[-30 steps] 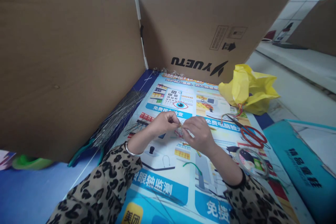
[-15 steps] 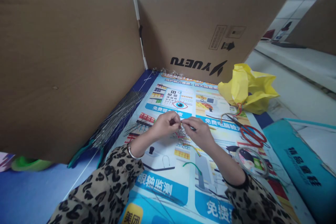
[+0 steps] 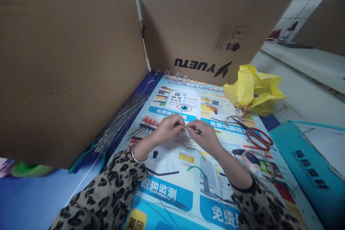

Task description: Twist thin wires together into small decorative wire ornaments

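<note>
My left hand [image 3: 169, 128] is closed in a pinch, thumb against forefinger, above the printed sheet. Facing it, my right hand [image 3: 205, 136] pinches too, with a small dark shiny thing [image 3: 198, 130] showing among its fingers. A thin yellowish strand [image 3: 185, 128] shows where the fingertips nearly meet; its ends are hidden by the fingers. Just below them is a tangle of thin silvery wire [image 3: 184, 143] with red strands in it. Yellow strands [image 3: 198, 152] stick out from it to the right. A short curved green strand [image 3: 198, 169] lies nearer to me.
Red-handled scissors [image 3: 258, 138], a tape roll [image 3: 258, 165] and crumpled yellow paper [image 3: 253, 90] lie right, beside a teal box [image 3: 304, 169]. At left are a bundle of straight wires [image 3: 118, 125] and green-handled pliers [image 3: 83, 158]. Cardboard walls [image 3: 188, 25] stand behind and left.
My fingertips have shifted slightly against each other, and more of the yellowish strand shows between them. Both hands stay in nearly the same place. The view has moved very slightly.
</note>
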Demonstrator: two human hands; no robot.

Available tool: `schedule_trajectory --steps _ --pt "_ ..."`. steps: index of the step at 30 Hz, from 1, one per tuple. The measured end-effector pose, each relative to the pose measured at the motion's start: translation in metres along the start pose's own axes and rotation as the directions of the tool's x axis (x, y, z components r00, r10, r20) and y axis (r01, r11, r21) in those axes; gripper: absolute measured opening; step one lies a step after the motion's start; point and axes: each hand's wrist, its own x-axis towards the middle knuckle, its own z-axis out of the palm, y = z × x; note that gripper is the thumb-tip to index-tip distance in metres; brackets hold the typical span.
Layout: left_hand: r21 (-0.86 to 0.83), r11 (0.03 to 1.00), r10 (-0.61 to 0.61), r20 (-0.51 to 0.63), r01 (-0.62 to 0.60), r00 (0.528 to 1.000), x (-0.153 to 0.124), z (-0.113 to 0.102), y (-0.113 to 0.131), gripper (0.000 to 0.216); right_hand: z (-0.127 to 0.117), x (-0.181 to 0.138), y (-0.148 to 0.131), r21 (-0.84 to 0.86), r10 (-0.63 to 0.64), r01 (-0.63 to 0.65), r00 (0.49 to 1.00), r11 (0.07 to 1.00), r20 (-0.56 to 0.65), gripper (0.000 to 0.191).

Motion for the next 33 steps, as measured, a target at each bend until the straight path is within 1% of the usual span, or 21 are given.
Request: schedule_trajectory --steps 4,10,14,19,23,28,33 --pt "0.017 0.997 -0.075 0.031 0.075 0.997 0.002 -0.007 0.000 0.011 -0.001 0.000 0.000 -0.010 -0.028 0.028 0.999 1.000 -0.024 0.012" --pt "0.071 0.993 -0.101 0.030 0.098 0.994 0.004 -0.014 -0.003 0.007 -0.005 0.001 0.002 0.027 -0.099 0.101 0.994 0.995 -0.053 0.013" --pt "0.119 0.985 -0.131 0.033 0.126 0.991 0.003 -0.014 -0.003 0.006 -0.006 0.002 0.005 0.032 -0.114 0.115 0.993 0.993 -0.037 0.013" --pt "0.202 0.971 -0.126 -0.012 0.126 0.992 0.003 -0.012 0.000 0.008 -0.006 0.001 0.007 -0.012 -0.130 0.130 0.991 0.991 -0.008 0.014" --pt "0.257 0.958 -0.119 -0.031 0.123 0.992 0.003 -0.011 0.002 0.009 -0.007 0.002 0.007 -0.020 -0.123 0.122 0.992 0.992 -0.020 0.014" --pt "0.249 0.961 -0.110 -0.038 0.116 0.993 0.002 -0.009 0.004 0.009 -0.008 0.003 0.010 -0.044 -0.133 0.131 0.990 0.990 -0.039 0.014" --pt "0.233 0.963 -0.128 -0.043 0.134 0.991 0.000 -0.007 0.003 0.008 -0.009 0.004 0.013 -0.087 -0.153 0.151 0.988 0.985 -0.022 0.013"
